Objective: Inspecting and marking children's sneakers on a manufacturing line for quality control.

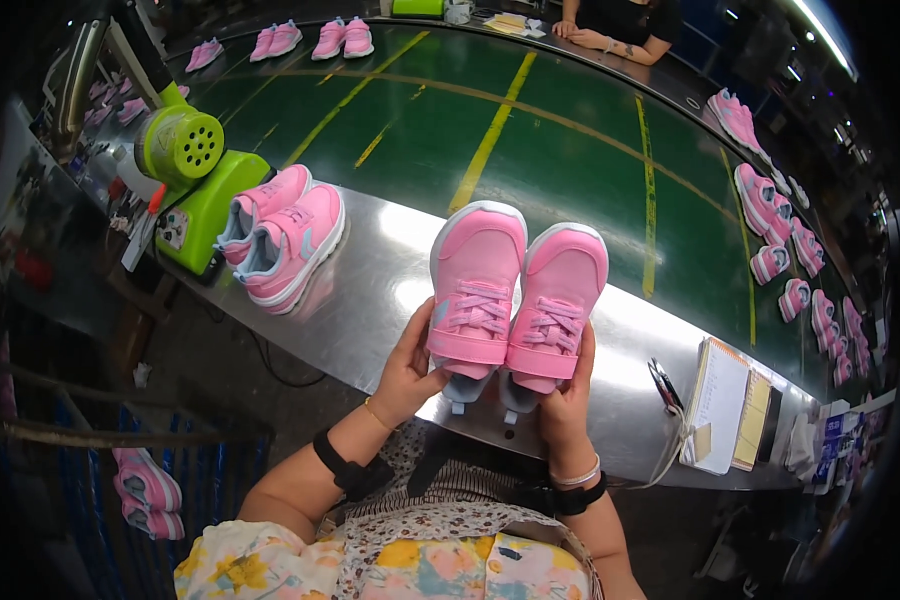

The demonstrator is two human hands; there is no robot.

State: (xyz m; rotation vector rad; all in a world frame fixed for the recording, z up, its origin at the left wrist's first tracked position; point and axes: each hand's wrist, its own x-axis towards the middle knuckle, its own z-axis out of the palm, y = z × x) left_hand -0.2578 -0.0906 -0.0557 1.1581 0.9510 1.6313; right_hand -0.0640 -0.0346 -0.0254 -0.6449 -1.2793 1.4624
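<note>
Two pink sneakers are held side by side above the metal table, toes pointing away from me. My left hand (407, 365) grips the left sneaker (478, 270) along its outer side, the thumb near its heel. Wrapped round the outer side of the right sneaker (562, 280) is my right hand (570, 395). Both shoes have pink laces, a strap across and light blue heel loops. To the left, another pair of pink sneakers (295, 245) stands on the metal table (370, 240), beside a lime-green machine (205, 185).
Beyond the table runs a green conveyor belt (570, 165) with yellow lines. More pink shoes (342, 38) stand along its far edge and at the right. A notebook (718, 405) and a pen (662, 383) lie on the table. Across the belt sits a person (625, 30).
</note>
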